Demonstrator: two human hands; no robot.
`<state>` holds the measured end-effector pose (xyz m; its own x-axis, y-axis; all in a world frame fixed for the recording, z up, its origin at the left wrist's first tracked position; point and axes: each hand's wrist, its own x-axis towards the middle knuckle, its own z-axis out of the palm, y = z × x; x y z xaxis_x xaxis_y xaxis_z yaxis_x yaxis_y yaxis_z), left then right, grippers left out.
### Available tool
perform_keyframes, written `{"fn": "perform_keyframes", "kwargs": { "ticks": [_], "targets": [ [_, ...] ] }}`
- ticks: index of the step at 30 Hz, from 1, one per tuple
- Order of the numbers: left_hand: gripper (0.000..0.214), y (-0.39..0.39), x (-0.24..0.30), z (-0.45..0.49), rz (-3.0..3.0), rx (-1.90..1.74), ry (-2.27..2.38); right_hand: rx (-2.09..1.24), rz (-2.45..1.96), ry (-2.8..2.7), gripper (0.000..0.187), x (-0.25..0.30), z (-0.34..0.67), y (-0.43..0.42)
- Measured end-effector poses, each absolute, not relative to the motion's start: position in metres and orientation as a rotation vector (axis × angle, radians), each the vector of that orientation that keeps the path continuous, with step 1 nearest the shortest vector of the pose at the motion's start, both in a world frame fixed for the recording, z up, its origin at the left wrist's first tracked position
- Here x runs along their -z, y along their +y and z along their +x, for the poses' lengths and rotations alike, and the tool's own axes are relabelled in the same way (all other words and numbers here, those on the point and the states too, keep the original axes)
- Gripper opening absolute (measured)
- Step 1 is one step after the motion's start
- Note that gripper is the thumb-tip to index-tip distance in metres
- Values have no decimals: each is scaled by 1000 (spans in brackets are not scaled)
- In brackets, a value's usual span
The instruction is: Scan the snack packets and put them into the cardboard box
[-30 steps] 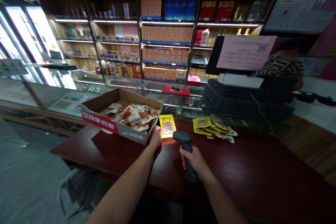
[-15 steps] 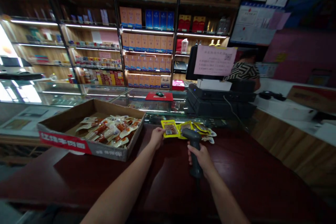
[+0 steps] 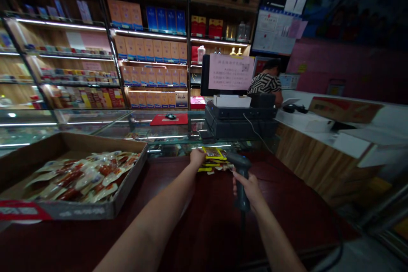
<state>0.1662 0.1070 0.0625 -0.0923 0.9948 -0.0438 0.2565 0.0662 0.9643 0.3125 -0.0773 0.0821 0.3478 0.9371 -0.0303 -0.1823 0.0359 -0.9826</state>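
My right hand [image 3: 248, 189] is wrapped round the handle of a dark barcode scanner [image 3: 241, 178], whose head points left toward the snack packets. My left hand [image 3: 197, 158] pinches the left edge of a yellow snack packet [image 3: 214, 153]. Beneath that packet lie more yellow packets [image 3: 212, 165] in a small pile on the dark red table [image 3: 204, 221]. The scanner's head stands close to the right side of the pile and hides part of it. The tips of my left fingers are partly hidden.
An open cardboard box [image 3: 130, 182] of vacuum-packed snacks [image 3: 86, 174] stands on the left of the table. Behind the table are a glass counter [image 3: 140, 127], a red mouse pad [image 3: 159, 120] and a monitor with a pink notice [image 3: 230, 72]. A person [image 3: 266, 83] in a patterned shirt is at the back right.
My view has turned right. My left hand has carried its yellow packet to the right, over the other packets and closer to the scanner. My right hand keeps its grip on the scanner.
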Motion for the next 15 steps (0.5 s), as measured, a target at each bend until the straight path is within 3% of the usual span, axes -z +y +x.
{"fn": "perform_keyframes", "kwargs": {
  "ticks": [4,15],
  "targets": [
    [8,107,-59,166,1624,-1028,1725,-1032,-1199,-814,39,-82,314,-77],
    [11,71,-76,93,1632,-1226,1655,-1199,-1155,-935,42,-70,253,-68]
  ]
}}
